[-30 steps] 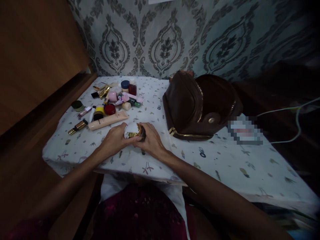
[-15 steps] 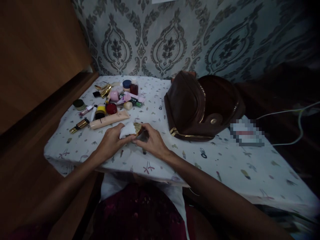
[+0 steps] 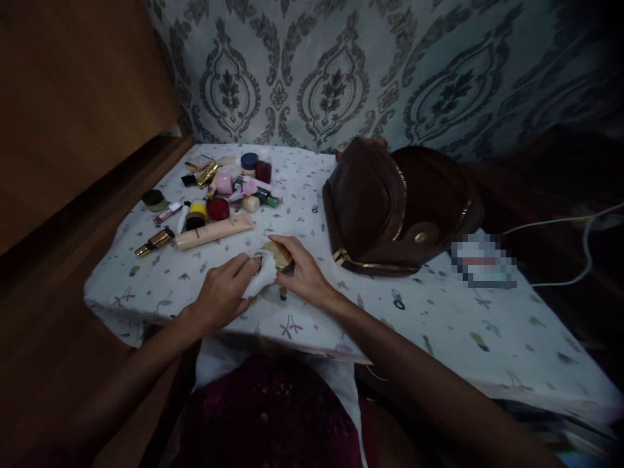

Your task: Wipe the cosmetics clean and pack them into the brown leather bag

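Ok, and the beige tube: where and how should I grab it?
Probably by the rounded body of the beige tube, coming from the near side. It lies on its side; tablecloth borders it there, while the red jar sits close behind. Its right end flattens, so likely grips worse. The left hand is nearer but holds white cloth.

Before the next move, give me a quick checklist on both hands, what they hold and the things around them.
1. Left hand holding the white cloth: ok.
2. Right hand holding the gold-coloured item: ok.
3. Gold-coloured item closed: cannot tell, partly covered by fingers.
4. Beige tube apart from both hands: ok.
5. Brown bag apart from the right hand: ok.
6. Small containers spaced out: not ok, the red one sits crowded among others.
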